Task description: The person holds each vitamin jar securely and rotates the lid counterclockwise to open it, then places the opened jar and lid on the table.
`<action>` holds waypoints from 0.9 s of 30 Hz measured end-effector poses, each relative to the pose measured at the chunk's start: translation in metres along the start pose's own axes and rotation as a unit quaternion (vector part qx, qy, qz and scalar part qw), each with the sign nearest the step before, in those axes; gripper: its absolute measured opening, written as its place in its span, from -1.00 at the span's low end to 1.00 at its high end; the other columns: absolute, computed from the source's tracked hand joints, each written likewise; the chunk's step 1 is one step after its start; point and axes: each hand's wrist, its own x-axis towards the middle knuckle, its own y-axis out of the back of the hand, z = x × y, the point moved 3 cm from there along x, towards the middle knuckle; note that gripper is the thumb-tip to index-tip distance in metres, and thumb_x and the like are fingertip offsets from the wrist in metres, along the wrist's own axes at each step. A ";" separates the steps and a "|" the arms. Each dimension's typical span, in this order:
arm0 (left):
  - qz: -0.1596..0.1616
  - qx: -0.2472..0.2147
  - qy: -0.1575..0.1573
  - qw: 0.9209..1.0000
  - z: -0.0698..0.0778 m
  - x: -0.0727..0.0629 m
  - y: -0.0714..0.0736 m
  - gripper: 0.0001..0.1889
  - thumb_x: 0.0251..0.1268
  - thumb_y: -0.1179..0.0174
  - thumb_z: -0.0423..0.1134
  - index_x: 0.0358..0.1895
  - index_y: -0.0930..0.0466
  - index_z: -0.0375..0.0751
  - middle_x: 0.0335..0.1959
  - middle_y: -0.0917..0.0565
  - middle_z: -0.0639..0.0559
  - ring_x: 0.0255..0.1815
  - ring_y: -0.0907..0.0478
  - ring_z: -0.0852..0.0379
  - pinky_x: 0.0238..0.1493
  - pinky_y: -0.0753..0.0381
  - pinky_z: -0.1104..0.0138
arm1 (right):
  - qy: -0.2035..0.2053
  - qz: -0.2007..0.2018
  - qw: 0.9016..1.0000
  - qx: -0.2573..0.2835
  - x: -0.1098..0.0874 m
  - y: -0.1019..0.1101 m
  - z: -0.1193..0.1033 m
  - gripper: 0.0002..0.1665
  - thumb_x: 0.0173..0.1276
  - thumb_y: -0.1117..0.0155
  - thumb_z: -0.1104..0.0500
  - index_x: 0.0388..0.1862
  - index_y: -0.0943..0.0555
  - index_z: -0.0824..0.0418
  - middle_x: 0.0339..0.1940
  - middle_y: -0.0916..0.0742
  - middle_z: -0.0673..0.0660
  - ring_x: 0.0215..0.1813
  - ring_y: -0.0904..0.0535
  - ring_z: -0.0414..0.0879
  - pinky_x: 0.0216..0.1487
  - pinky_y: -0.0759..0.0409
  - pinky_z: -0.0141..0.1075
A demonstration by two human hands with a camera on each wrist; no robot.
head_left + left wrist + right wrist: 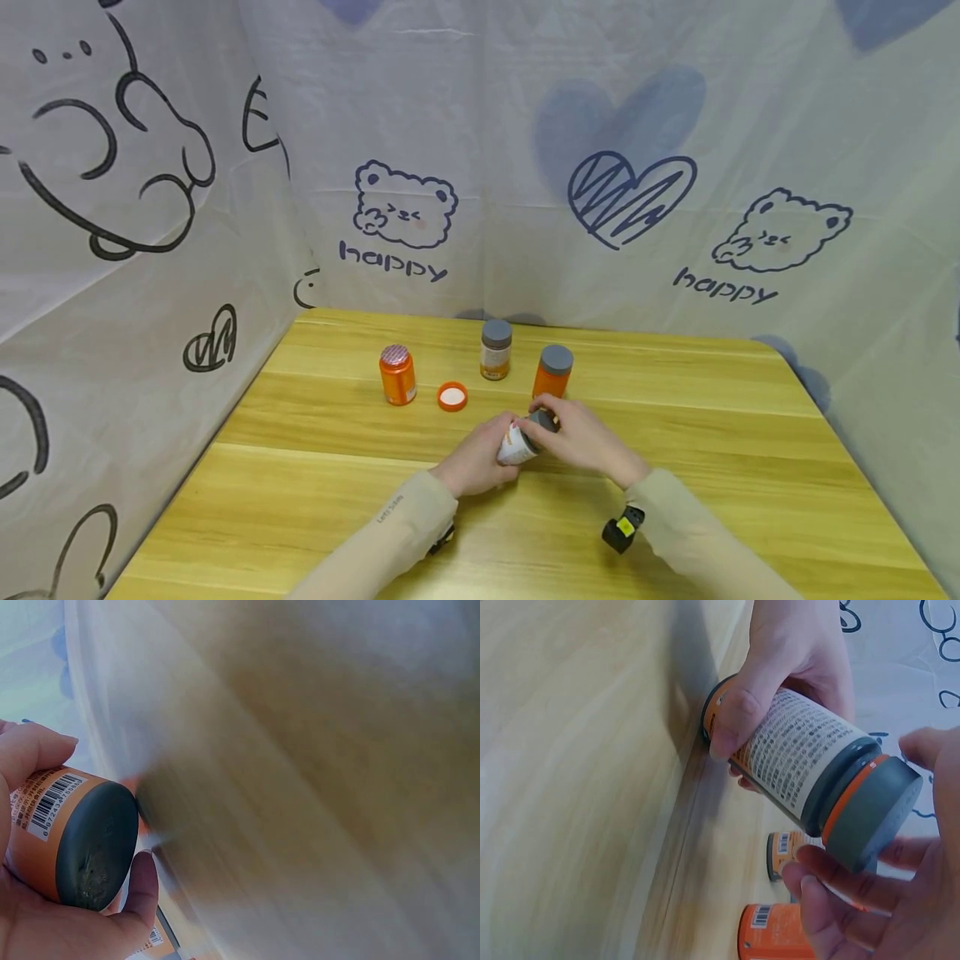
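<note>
My left hand [480, 457] grips the body of a pill bottle [802, 757] with a white, densely printed label and grey and orange bands. The bottle leans, its capped end toward my right hand [585, 437]. Curled around the grey cap [874, 814] are the right hand's fingers, with the thumb at the cap's opposite side. An orange ring shows at the cap's lower edge, next to the bottle's grey shoulder. From the left wrist, the bottle's dark base [97, 844] and a barcode are visible. Part of the label is hidden under the left fingers.
Behind the hands stand an orange bottle with a grey cap [552, 377] and a white-labelled, grey-capped bottle [495, 357]. Farther left is an uncapped orange bottle [398, 379] with a foil-like top, beside an orange cap [452, 397] lying inside up. Printed cloth [510, 275] borders the wooden table [315, 492].
</note>
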 end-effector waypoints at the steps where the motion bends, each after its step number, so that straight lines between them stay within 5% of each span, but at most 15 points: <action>1: 0.000 0.000 0.000 1.000 0.000 0.000 0.000 -0.39 0.10 -0.40 -0.42 0.24 -0.38 -0.20 0.02 -0.61 -0.07 -0.05 -0.55 0.10 0.02 -0.55 0.29 | -0.007 0.004 1.000 -0.003 0.000 0.000 0.000 -0.55 0.46 -0.20 -0.19 0.01 -0.64 0.14 -0.24 -0.75 0.06 -0.33 -0.54 -0.18 -0.29 -0.50 -0.32; 11: -0.002 -0.004 0.005 1.000 0.000 0.002 -0.002 -0.30 0.12 -0.40 -0.43 0.36 -0.33 -0.22 0.13 -0.59 -0.11 0.05 -0.56 0.05 0.14 -0.55 0.20 | -0.068 -0.006 0.998 -0.002 0.001 -0.001 0.003 -0.50 0.50 -0.11 -0.25 -0.11 -0.69 0.13 -0.44 -0.69 0.02 -0.45 -0.49 -0.16 -0.40 -0.43 -0.31; 27: -0.011 0.003 0.004 1.000 -0.002 0.005 0.000 -0.39 0.10 -0.40 -0.42 0.24 -0.38 -0.25 0.02 -0.61 -0.08 -0.07 -0.54 0.09 0.00 -0.54 0.29 | -0.062 -0.014 0.997 0.037 -0.001 -0.001 0.008 -0.58 0.44 -0.20 -0.21 -0.10 -0.64 0.11 -0.40 -0.67 0.03 -0.42 -0.49 -0.16 -0.40 -0.43 -0.33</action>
